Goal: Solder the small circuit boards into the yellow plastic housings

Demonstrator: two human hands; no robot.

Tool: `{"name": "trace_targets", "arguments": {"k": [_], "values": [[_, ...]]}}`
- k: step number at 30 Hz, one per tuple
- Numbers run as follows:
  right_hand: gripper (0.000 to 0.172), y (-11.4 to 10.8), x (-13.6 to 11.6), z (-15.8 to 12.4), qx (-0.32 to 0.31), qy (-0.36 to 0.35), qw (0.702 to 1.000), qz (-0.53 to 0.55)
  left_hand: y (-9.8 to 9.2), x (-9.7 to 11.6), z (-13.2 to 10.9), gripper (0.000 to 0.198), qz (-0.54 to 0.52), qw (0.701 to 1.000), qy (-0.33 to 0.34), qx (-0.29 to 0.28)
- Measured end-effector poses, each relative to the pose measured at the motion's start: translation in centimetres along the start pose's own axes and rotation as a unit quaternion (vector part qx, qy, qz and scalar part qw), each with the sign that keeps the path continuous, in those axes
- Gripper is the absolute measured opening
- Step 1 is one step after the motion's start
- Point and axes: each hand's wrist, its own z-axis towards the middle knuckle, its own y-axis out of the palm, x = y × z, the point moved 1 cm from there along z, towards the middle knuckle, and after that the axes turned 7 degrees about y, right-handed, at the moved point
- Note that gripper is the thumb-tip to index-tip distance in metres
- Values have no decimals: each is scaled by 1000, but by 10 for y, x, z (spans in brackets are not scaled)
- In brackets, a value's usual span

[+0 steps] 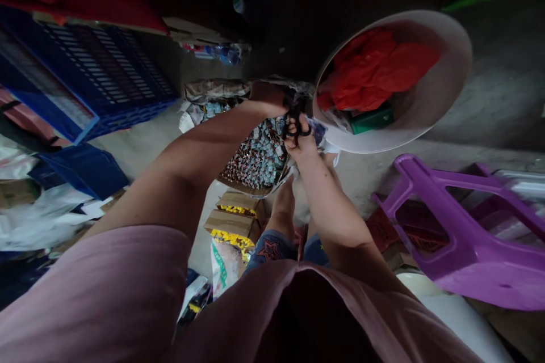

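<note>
My right hand [301, 144] is closed around a pair of black-handled scissors [293, 126], with its fingers at the handle loops. Just beyond it, my left hand [273, 101] reaches in from the left and is closed at a dark bundle beside the scissors; shadow hides most of its fingers and what they grip. Under both hands lies an open sack [215, 89] packed with many small grey-blue pieces [259, 150] with brownish ends. The blades of the scissors are lost in the dark.
A large white tub [451, 68] holding red cloth [378, 68] and a green item stands right of the sack. A purple stool [464, 238] lies at the right. Blue crates [114, 62] are at the left. Cardboard boxes [232, 221] with yellow pieces sit near my legs.
</note>
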Motion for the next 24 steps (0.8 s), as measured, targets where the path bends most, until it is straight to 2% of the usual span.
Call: {"name": "trace_targets", "arguments": {"k": [4, 10, 13, 16, 18, 20, 21, 22, 23, 24], "values": [[46, -20, -3, -14, 34, -32, 999, -8, 2, -2, 3, 39, 0, 1000, -8, 10], [48, -26, -1, -29, 29, -9, 995, -99, 5, -1, 1, 38, -27, 999, -7, 44], [52, -41, 10, -49, 30, 11, 985, -167, 8, 7, -17, 46, -52, 996, 15, 68], [59, -71, 19, -82, 36, 20, 969, -244, 21, 18, -49, 58, -86, 991, 58, 86], [62, -95, 23, -106, 38, 36, 952, -302, 41, 22, -76, 57, -117, 981, 112, 109], [57, -118, 27, -126, 37, 71, 927, -366, 74, 23, -107, 52, -157, 969, 135, 137], [50, -128, 30, -133, 37, 93, 911, -399, 95, 22, -125, 49, -179, 966, 116, 146], [43, -136, 35, -139, 37, 115, 894, -431, 119, 20, -142, 47, -202, 967, 62, 146], [35, -143, 41, -143, 37, 134, 876, -462, 144, 19, -160, 46, -226, 965, -26, 134], [30, -149, 47, -146, 36, 151, 858, -490, 169, 19, -178, 46, -237, 959, -85, 129]]}}
